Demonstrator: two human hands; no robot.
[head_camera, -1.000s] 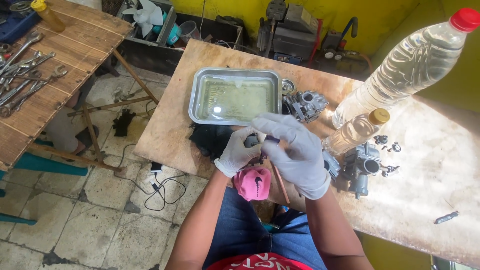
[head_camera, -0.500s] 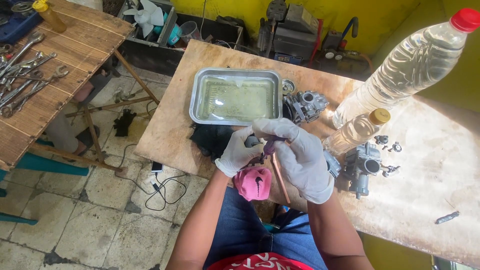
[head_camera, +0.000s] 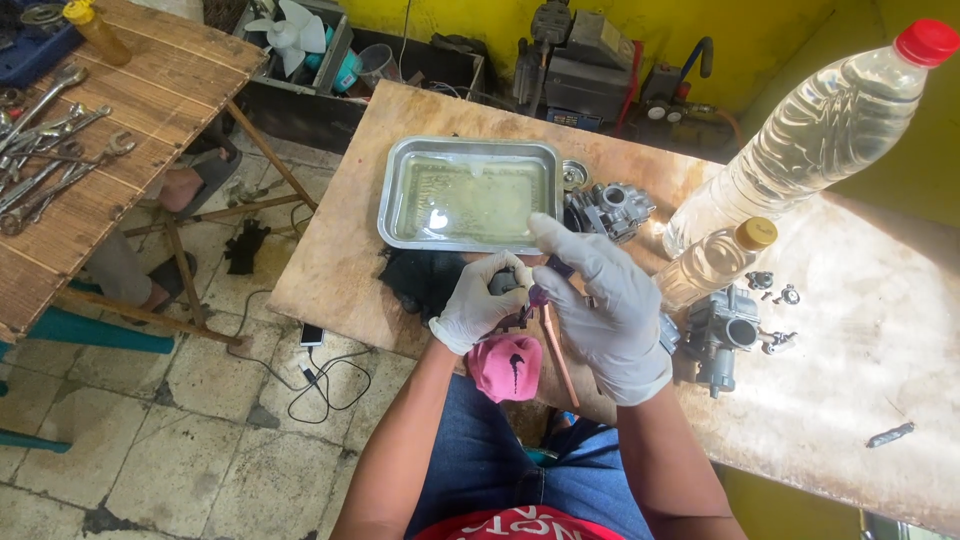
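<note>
Right hand (head_camera: 600, 305) grips screwdriver (head_camera: 545, 300); left hand (head_camera: 480, 308) holds small part (head_camera: 503, 283).

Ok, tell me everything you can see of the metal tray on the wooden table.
The metal tray is a shallow rectangular pan with rounded corners and a rolled rim, in shiny silvery metal. It holds a thin pool of yellowish liquid that reflects light. It sits flat near the table's far edge. A dark cloth lies against its near side, and a carburettor sits close by its right end. Neither hand touches it.

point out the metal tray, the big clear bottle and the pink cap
metal tray (head_camera: 392, 190), head view, left rim
big clear bottle (head_camera: 800, 150), head view, mid body
pink cap (head_camera: 505, 368), head view, crown
</note>
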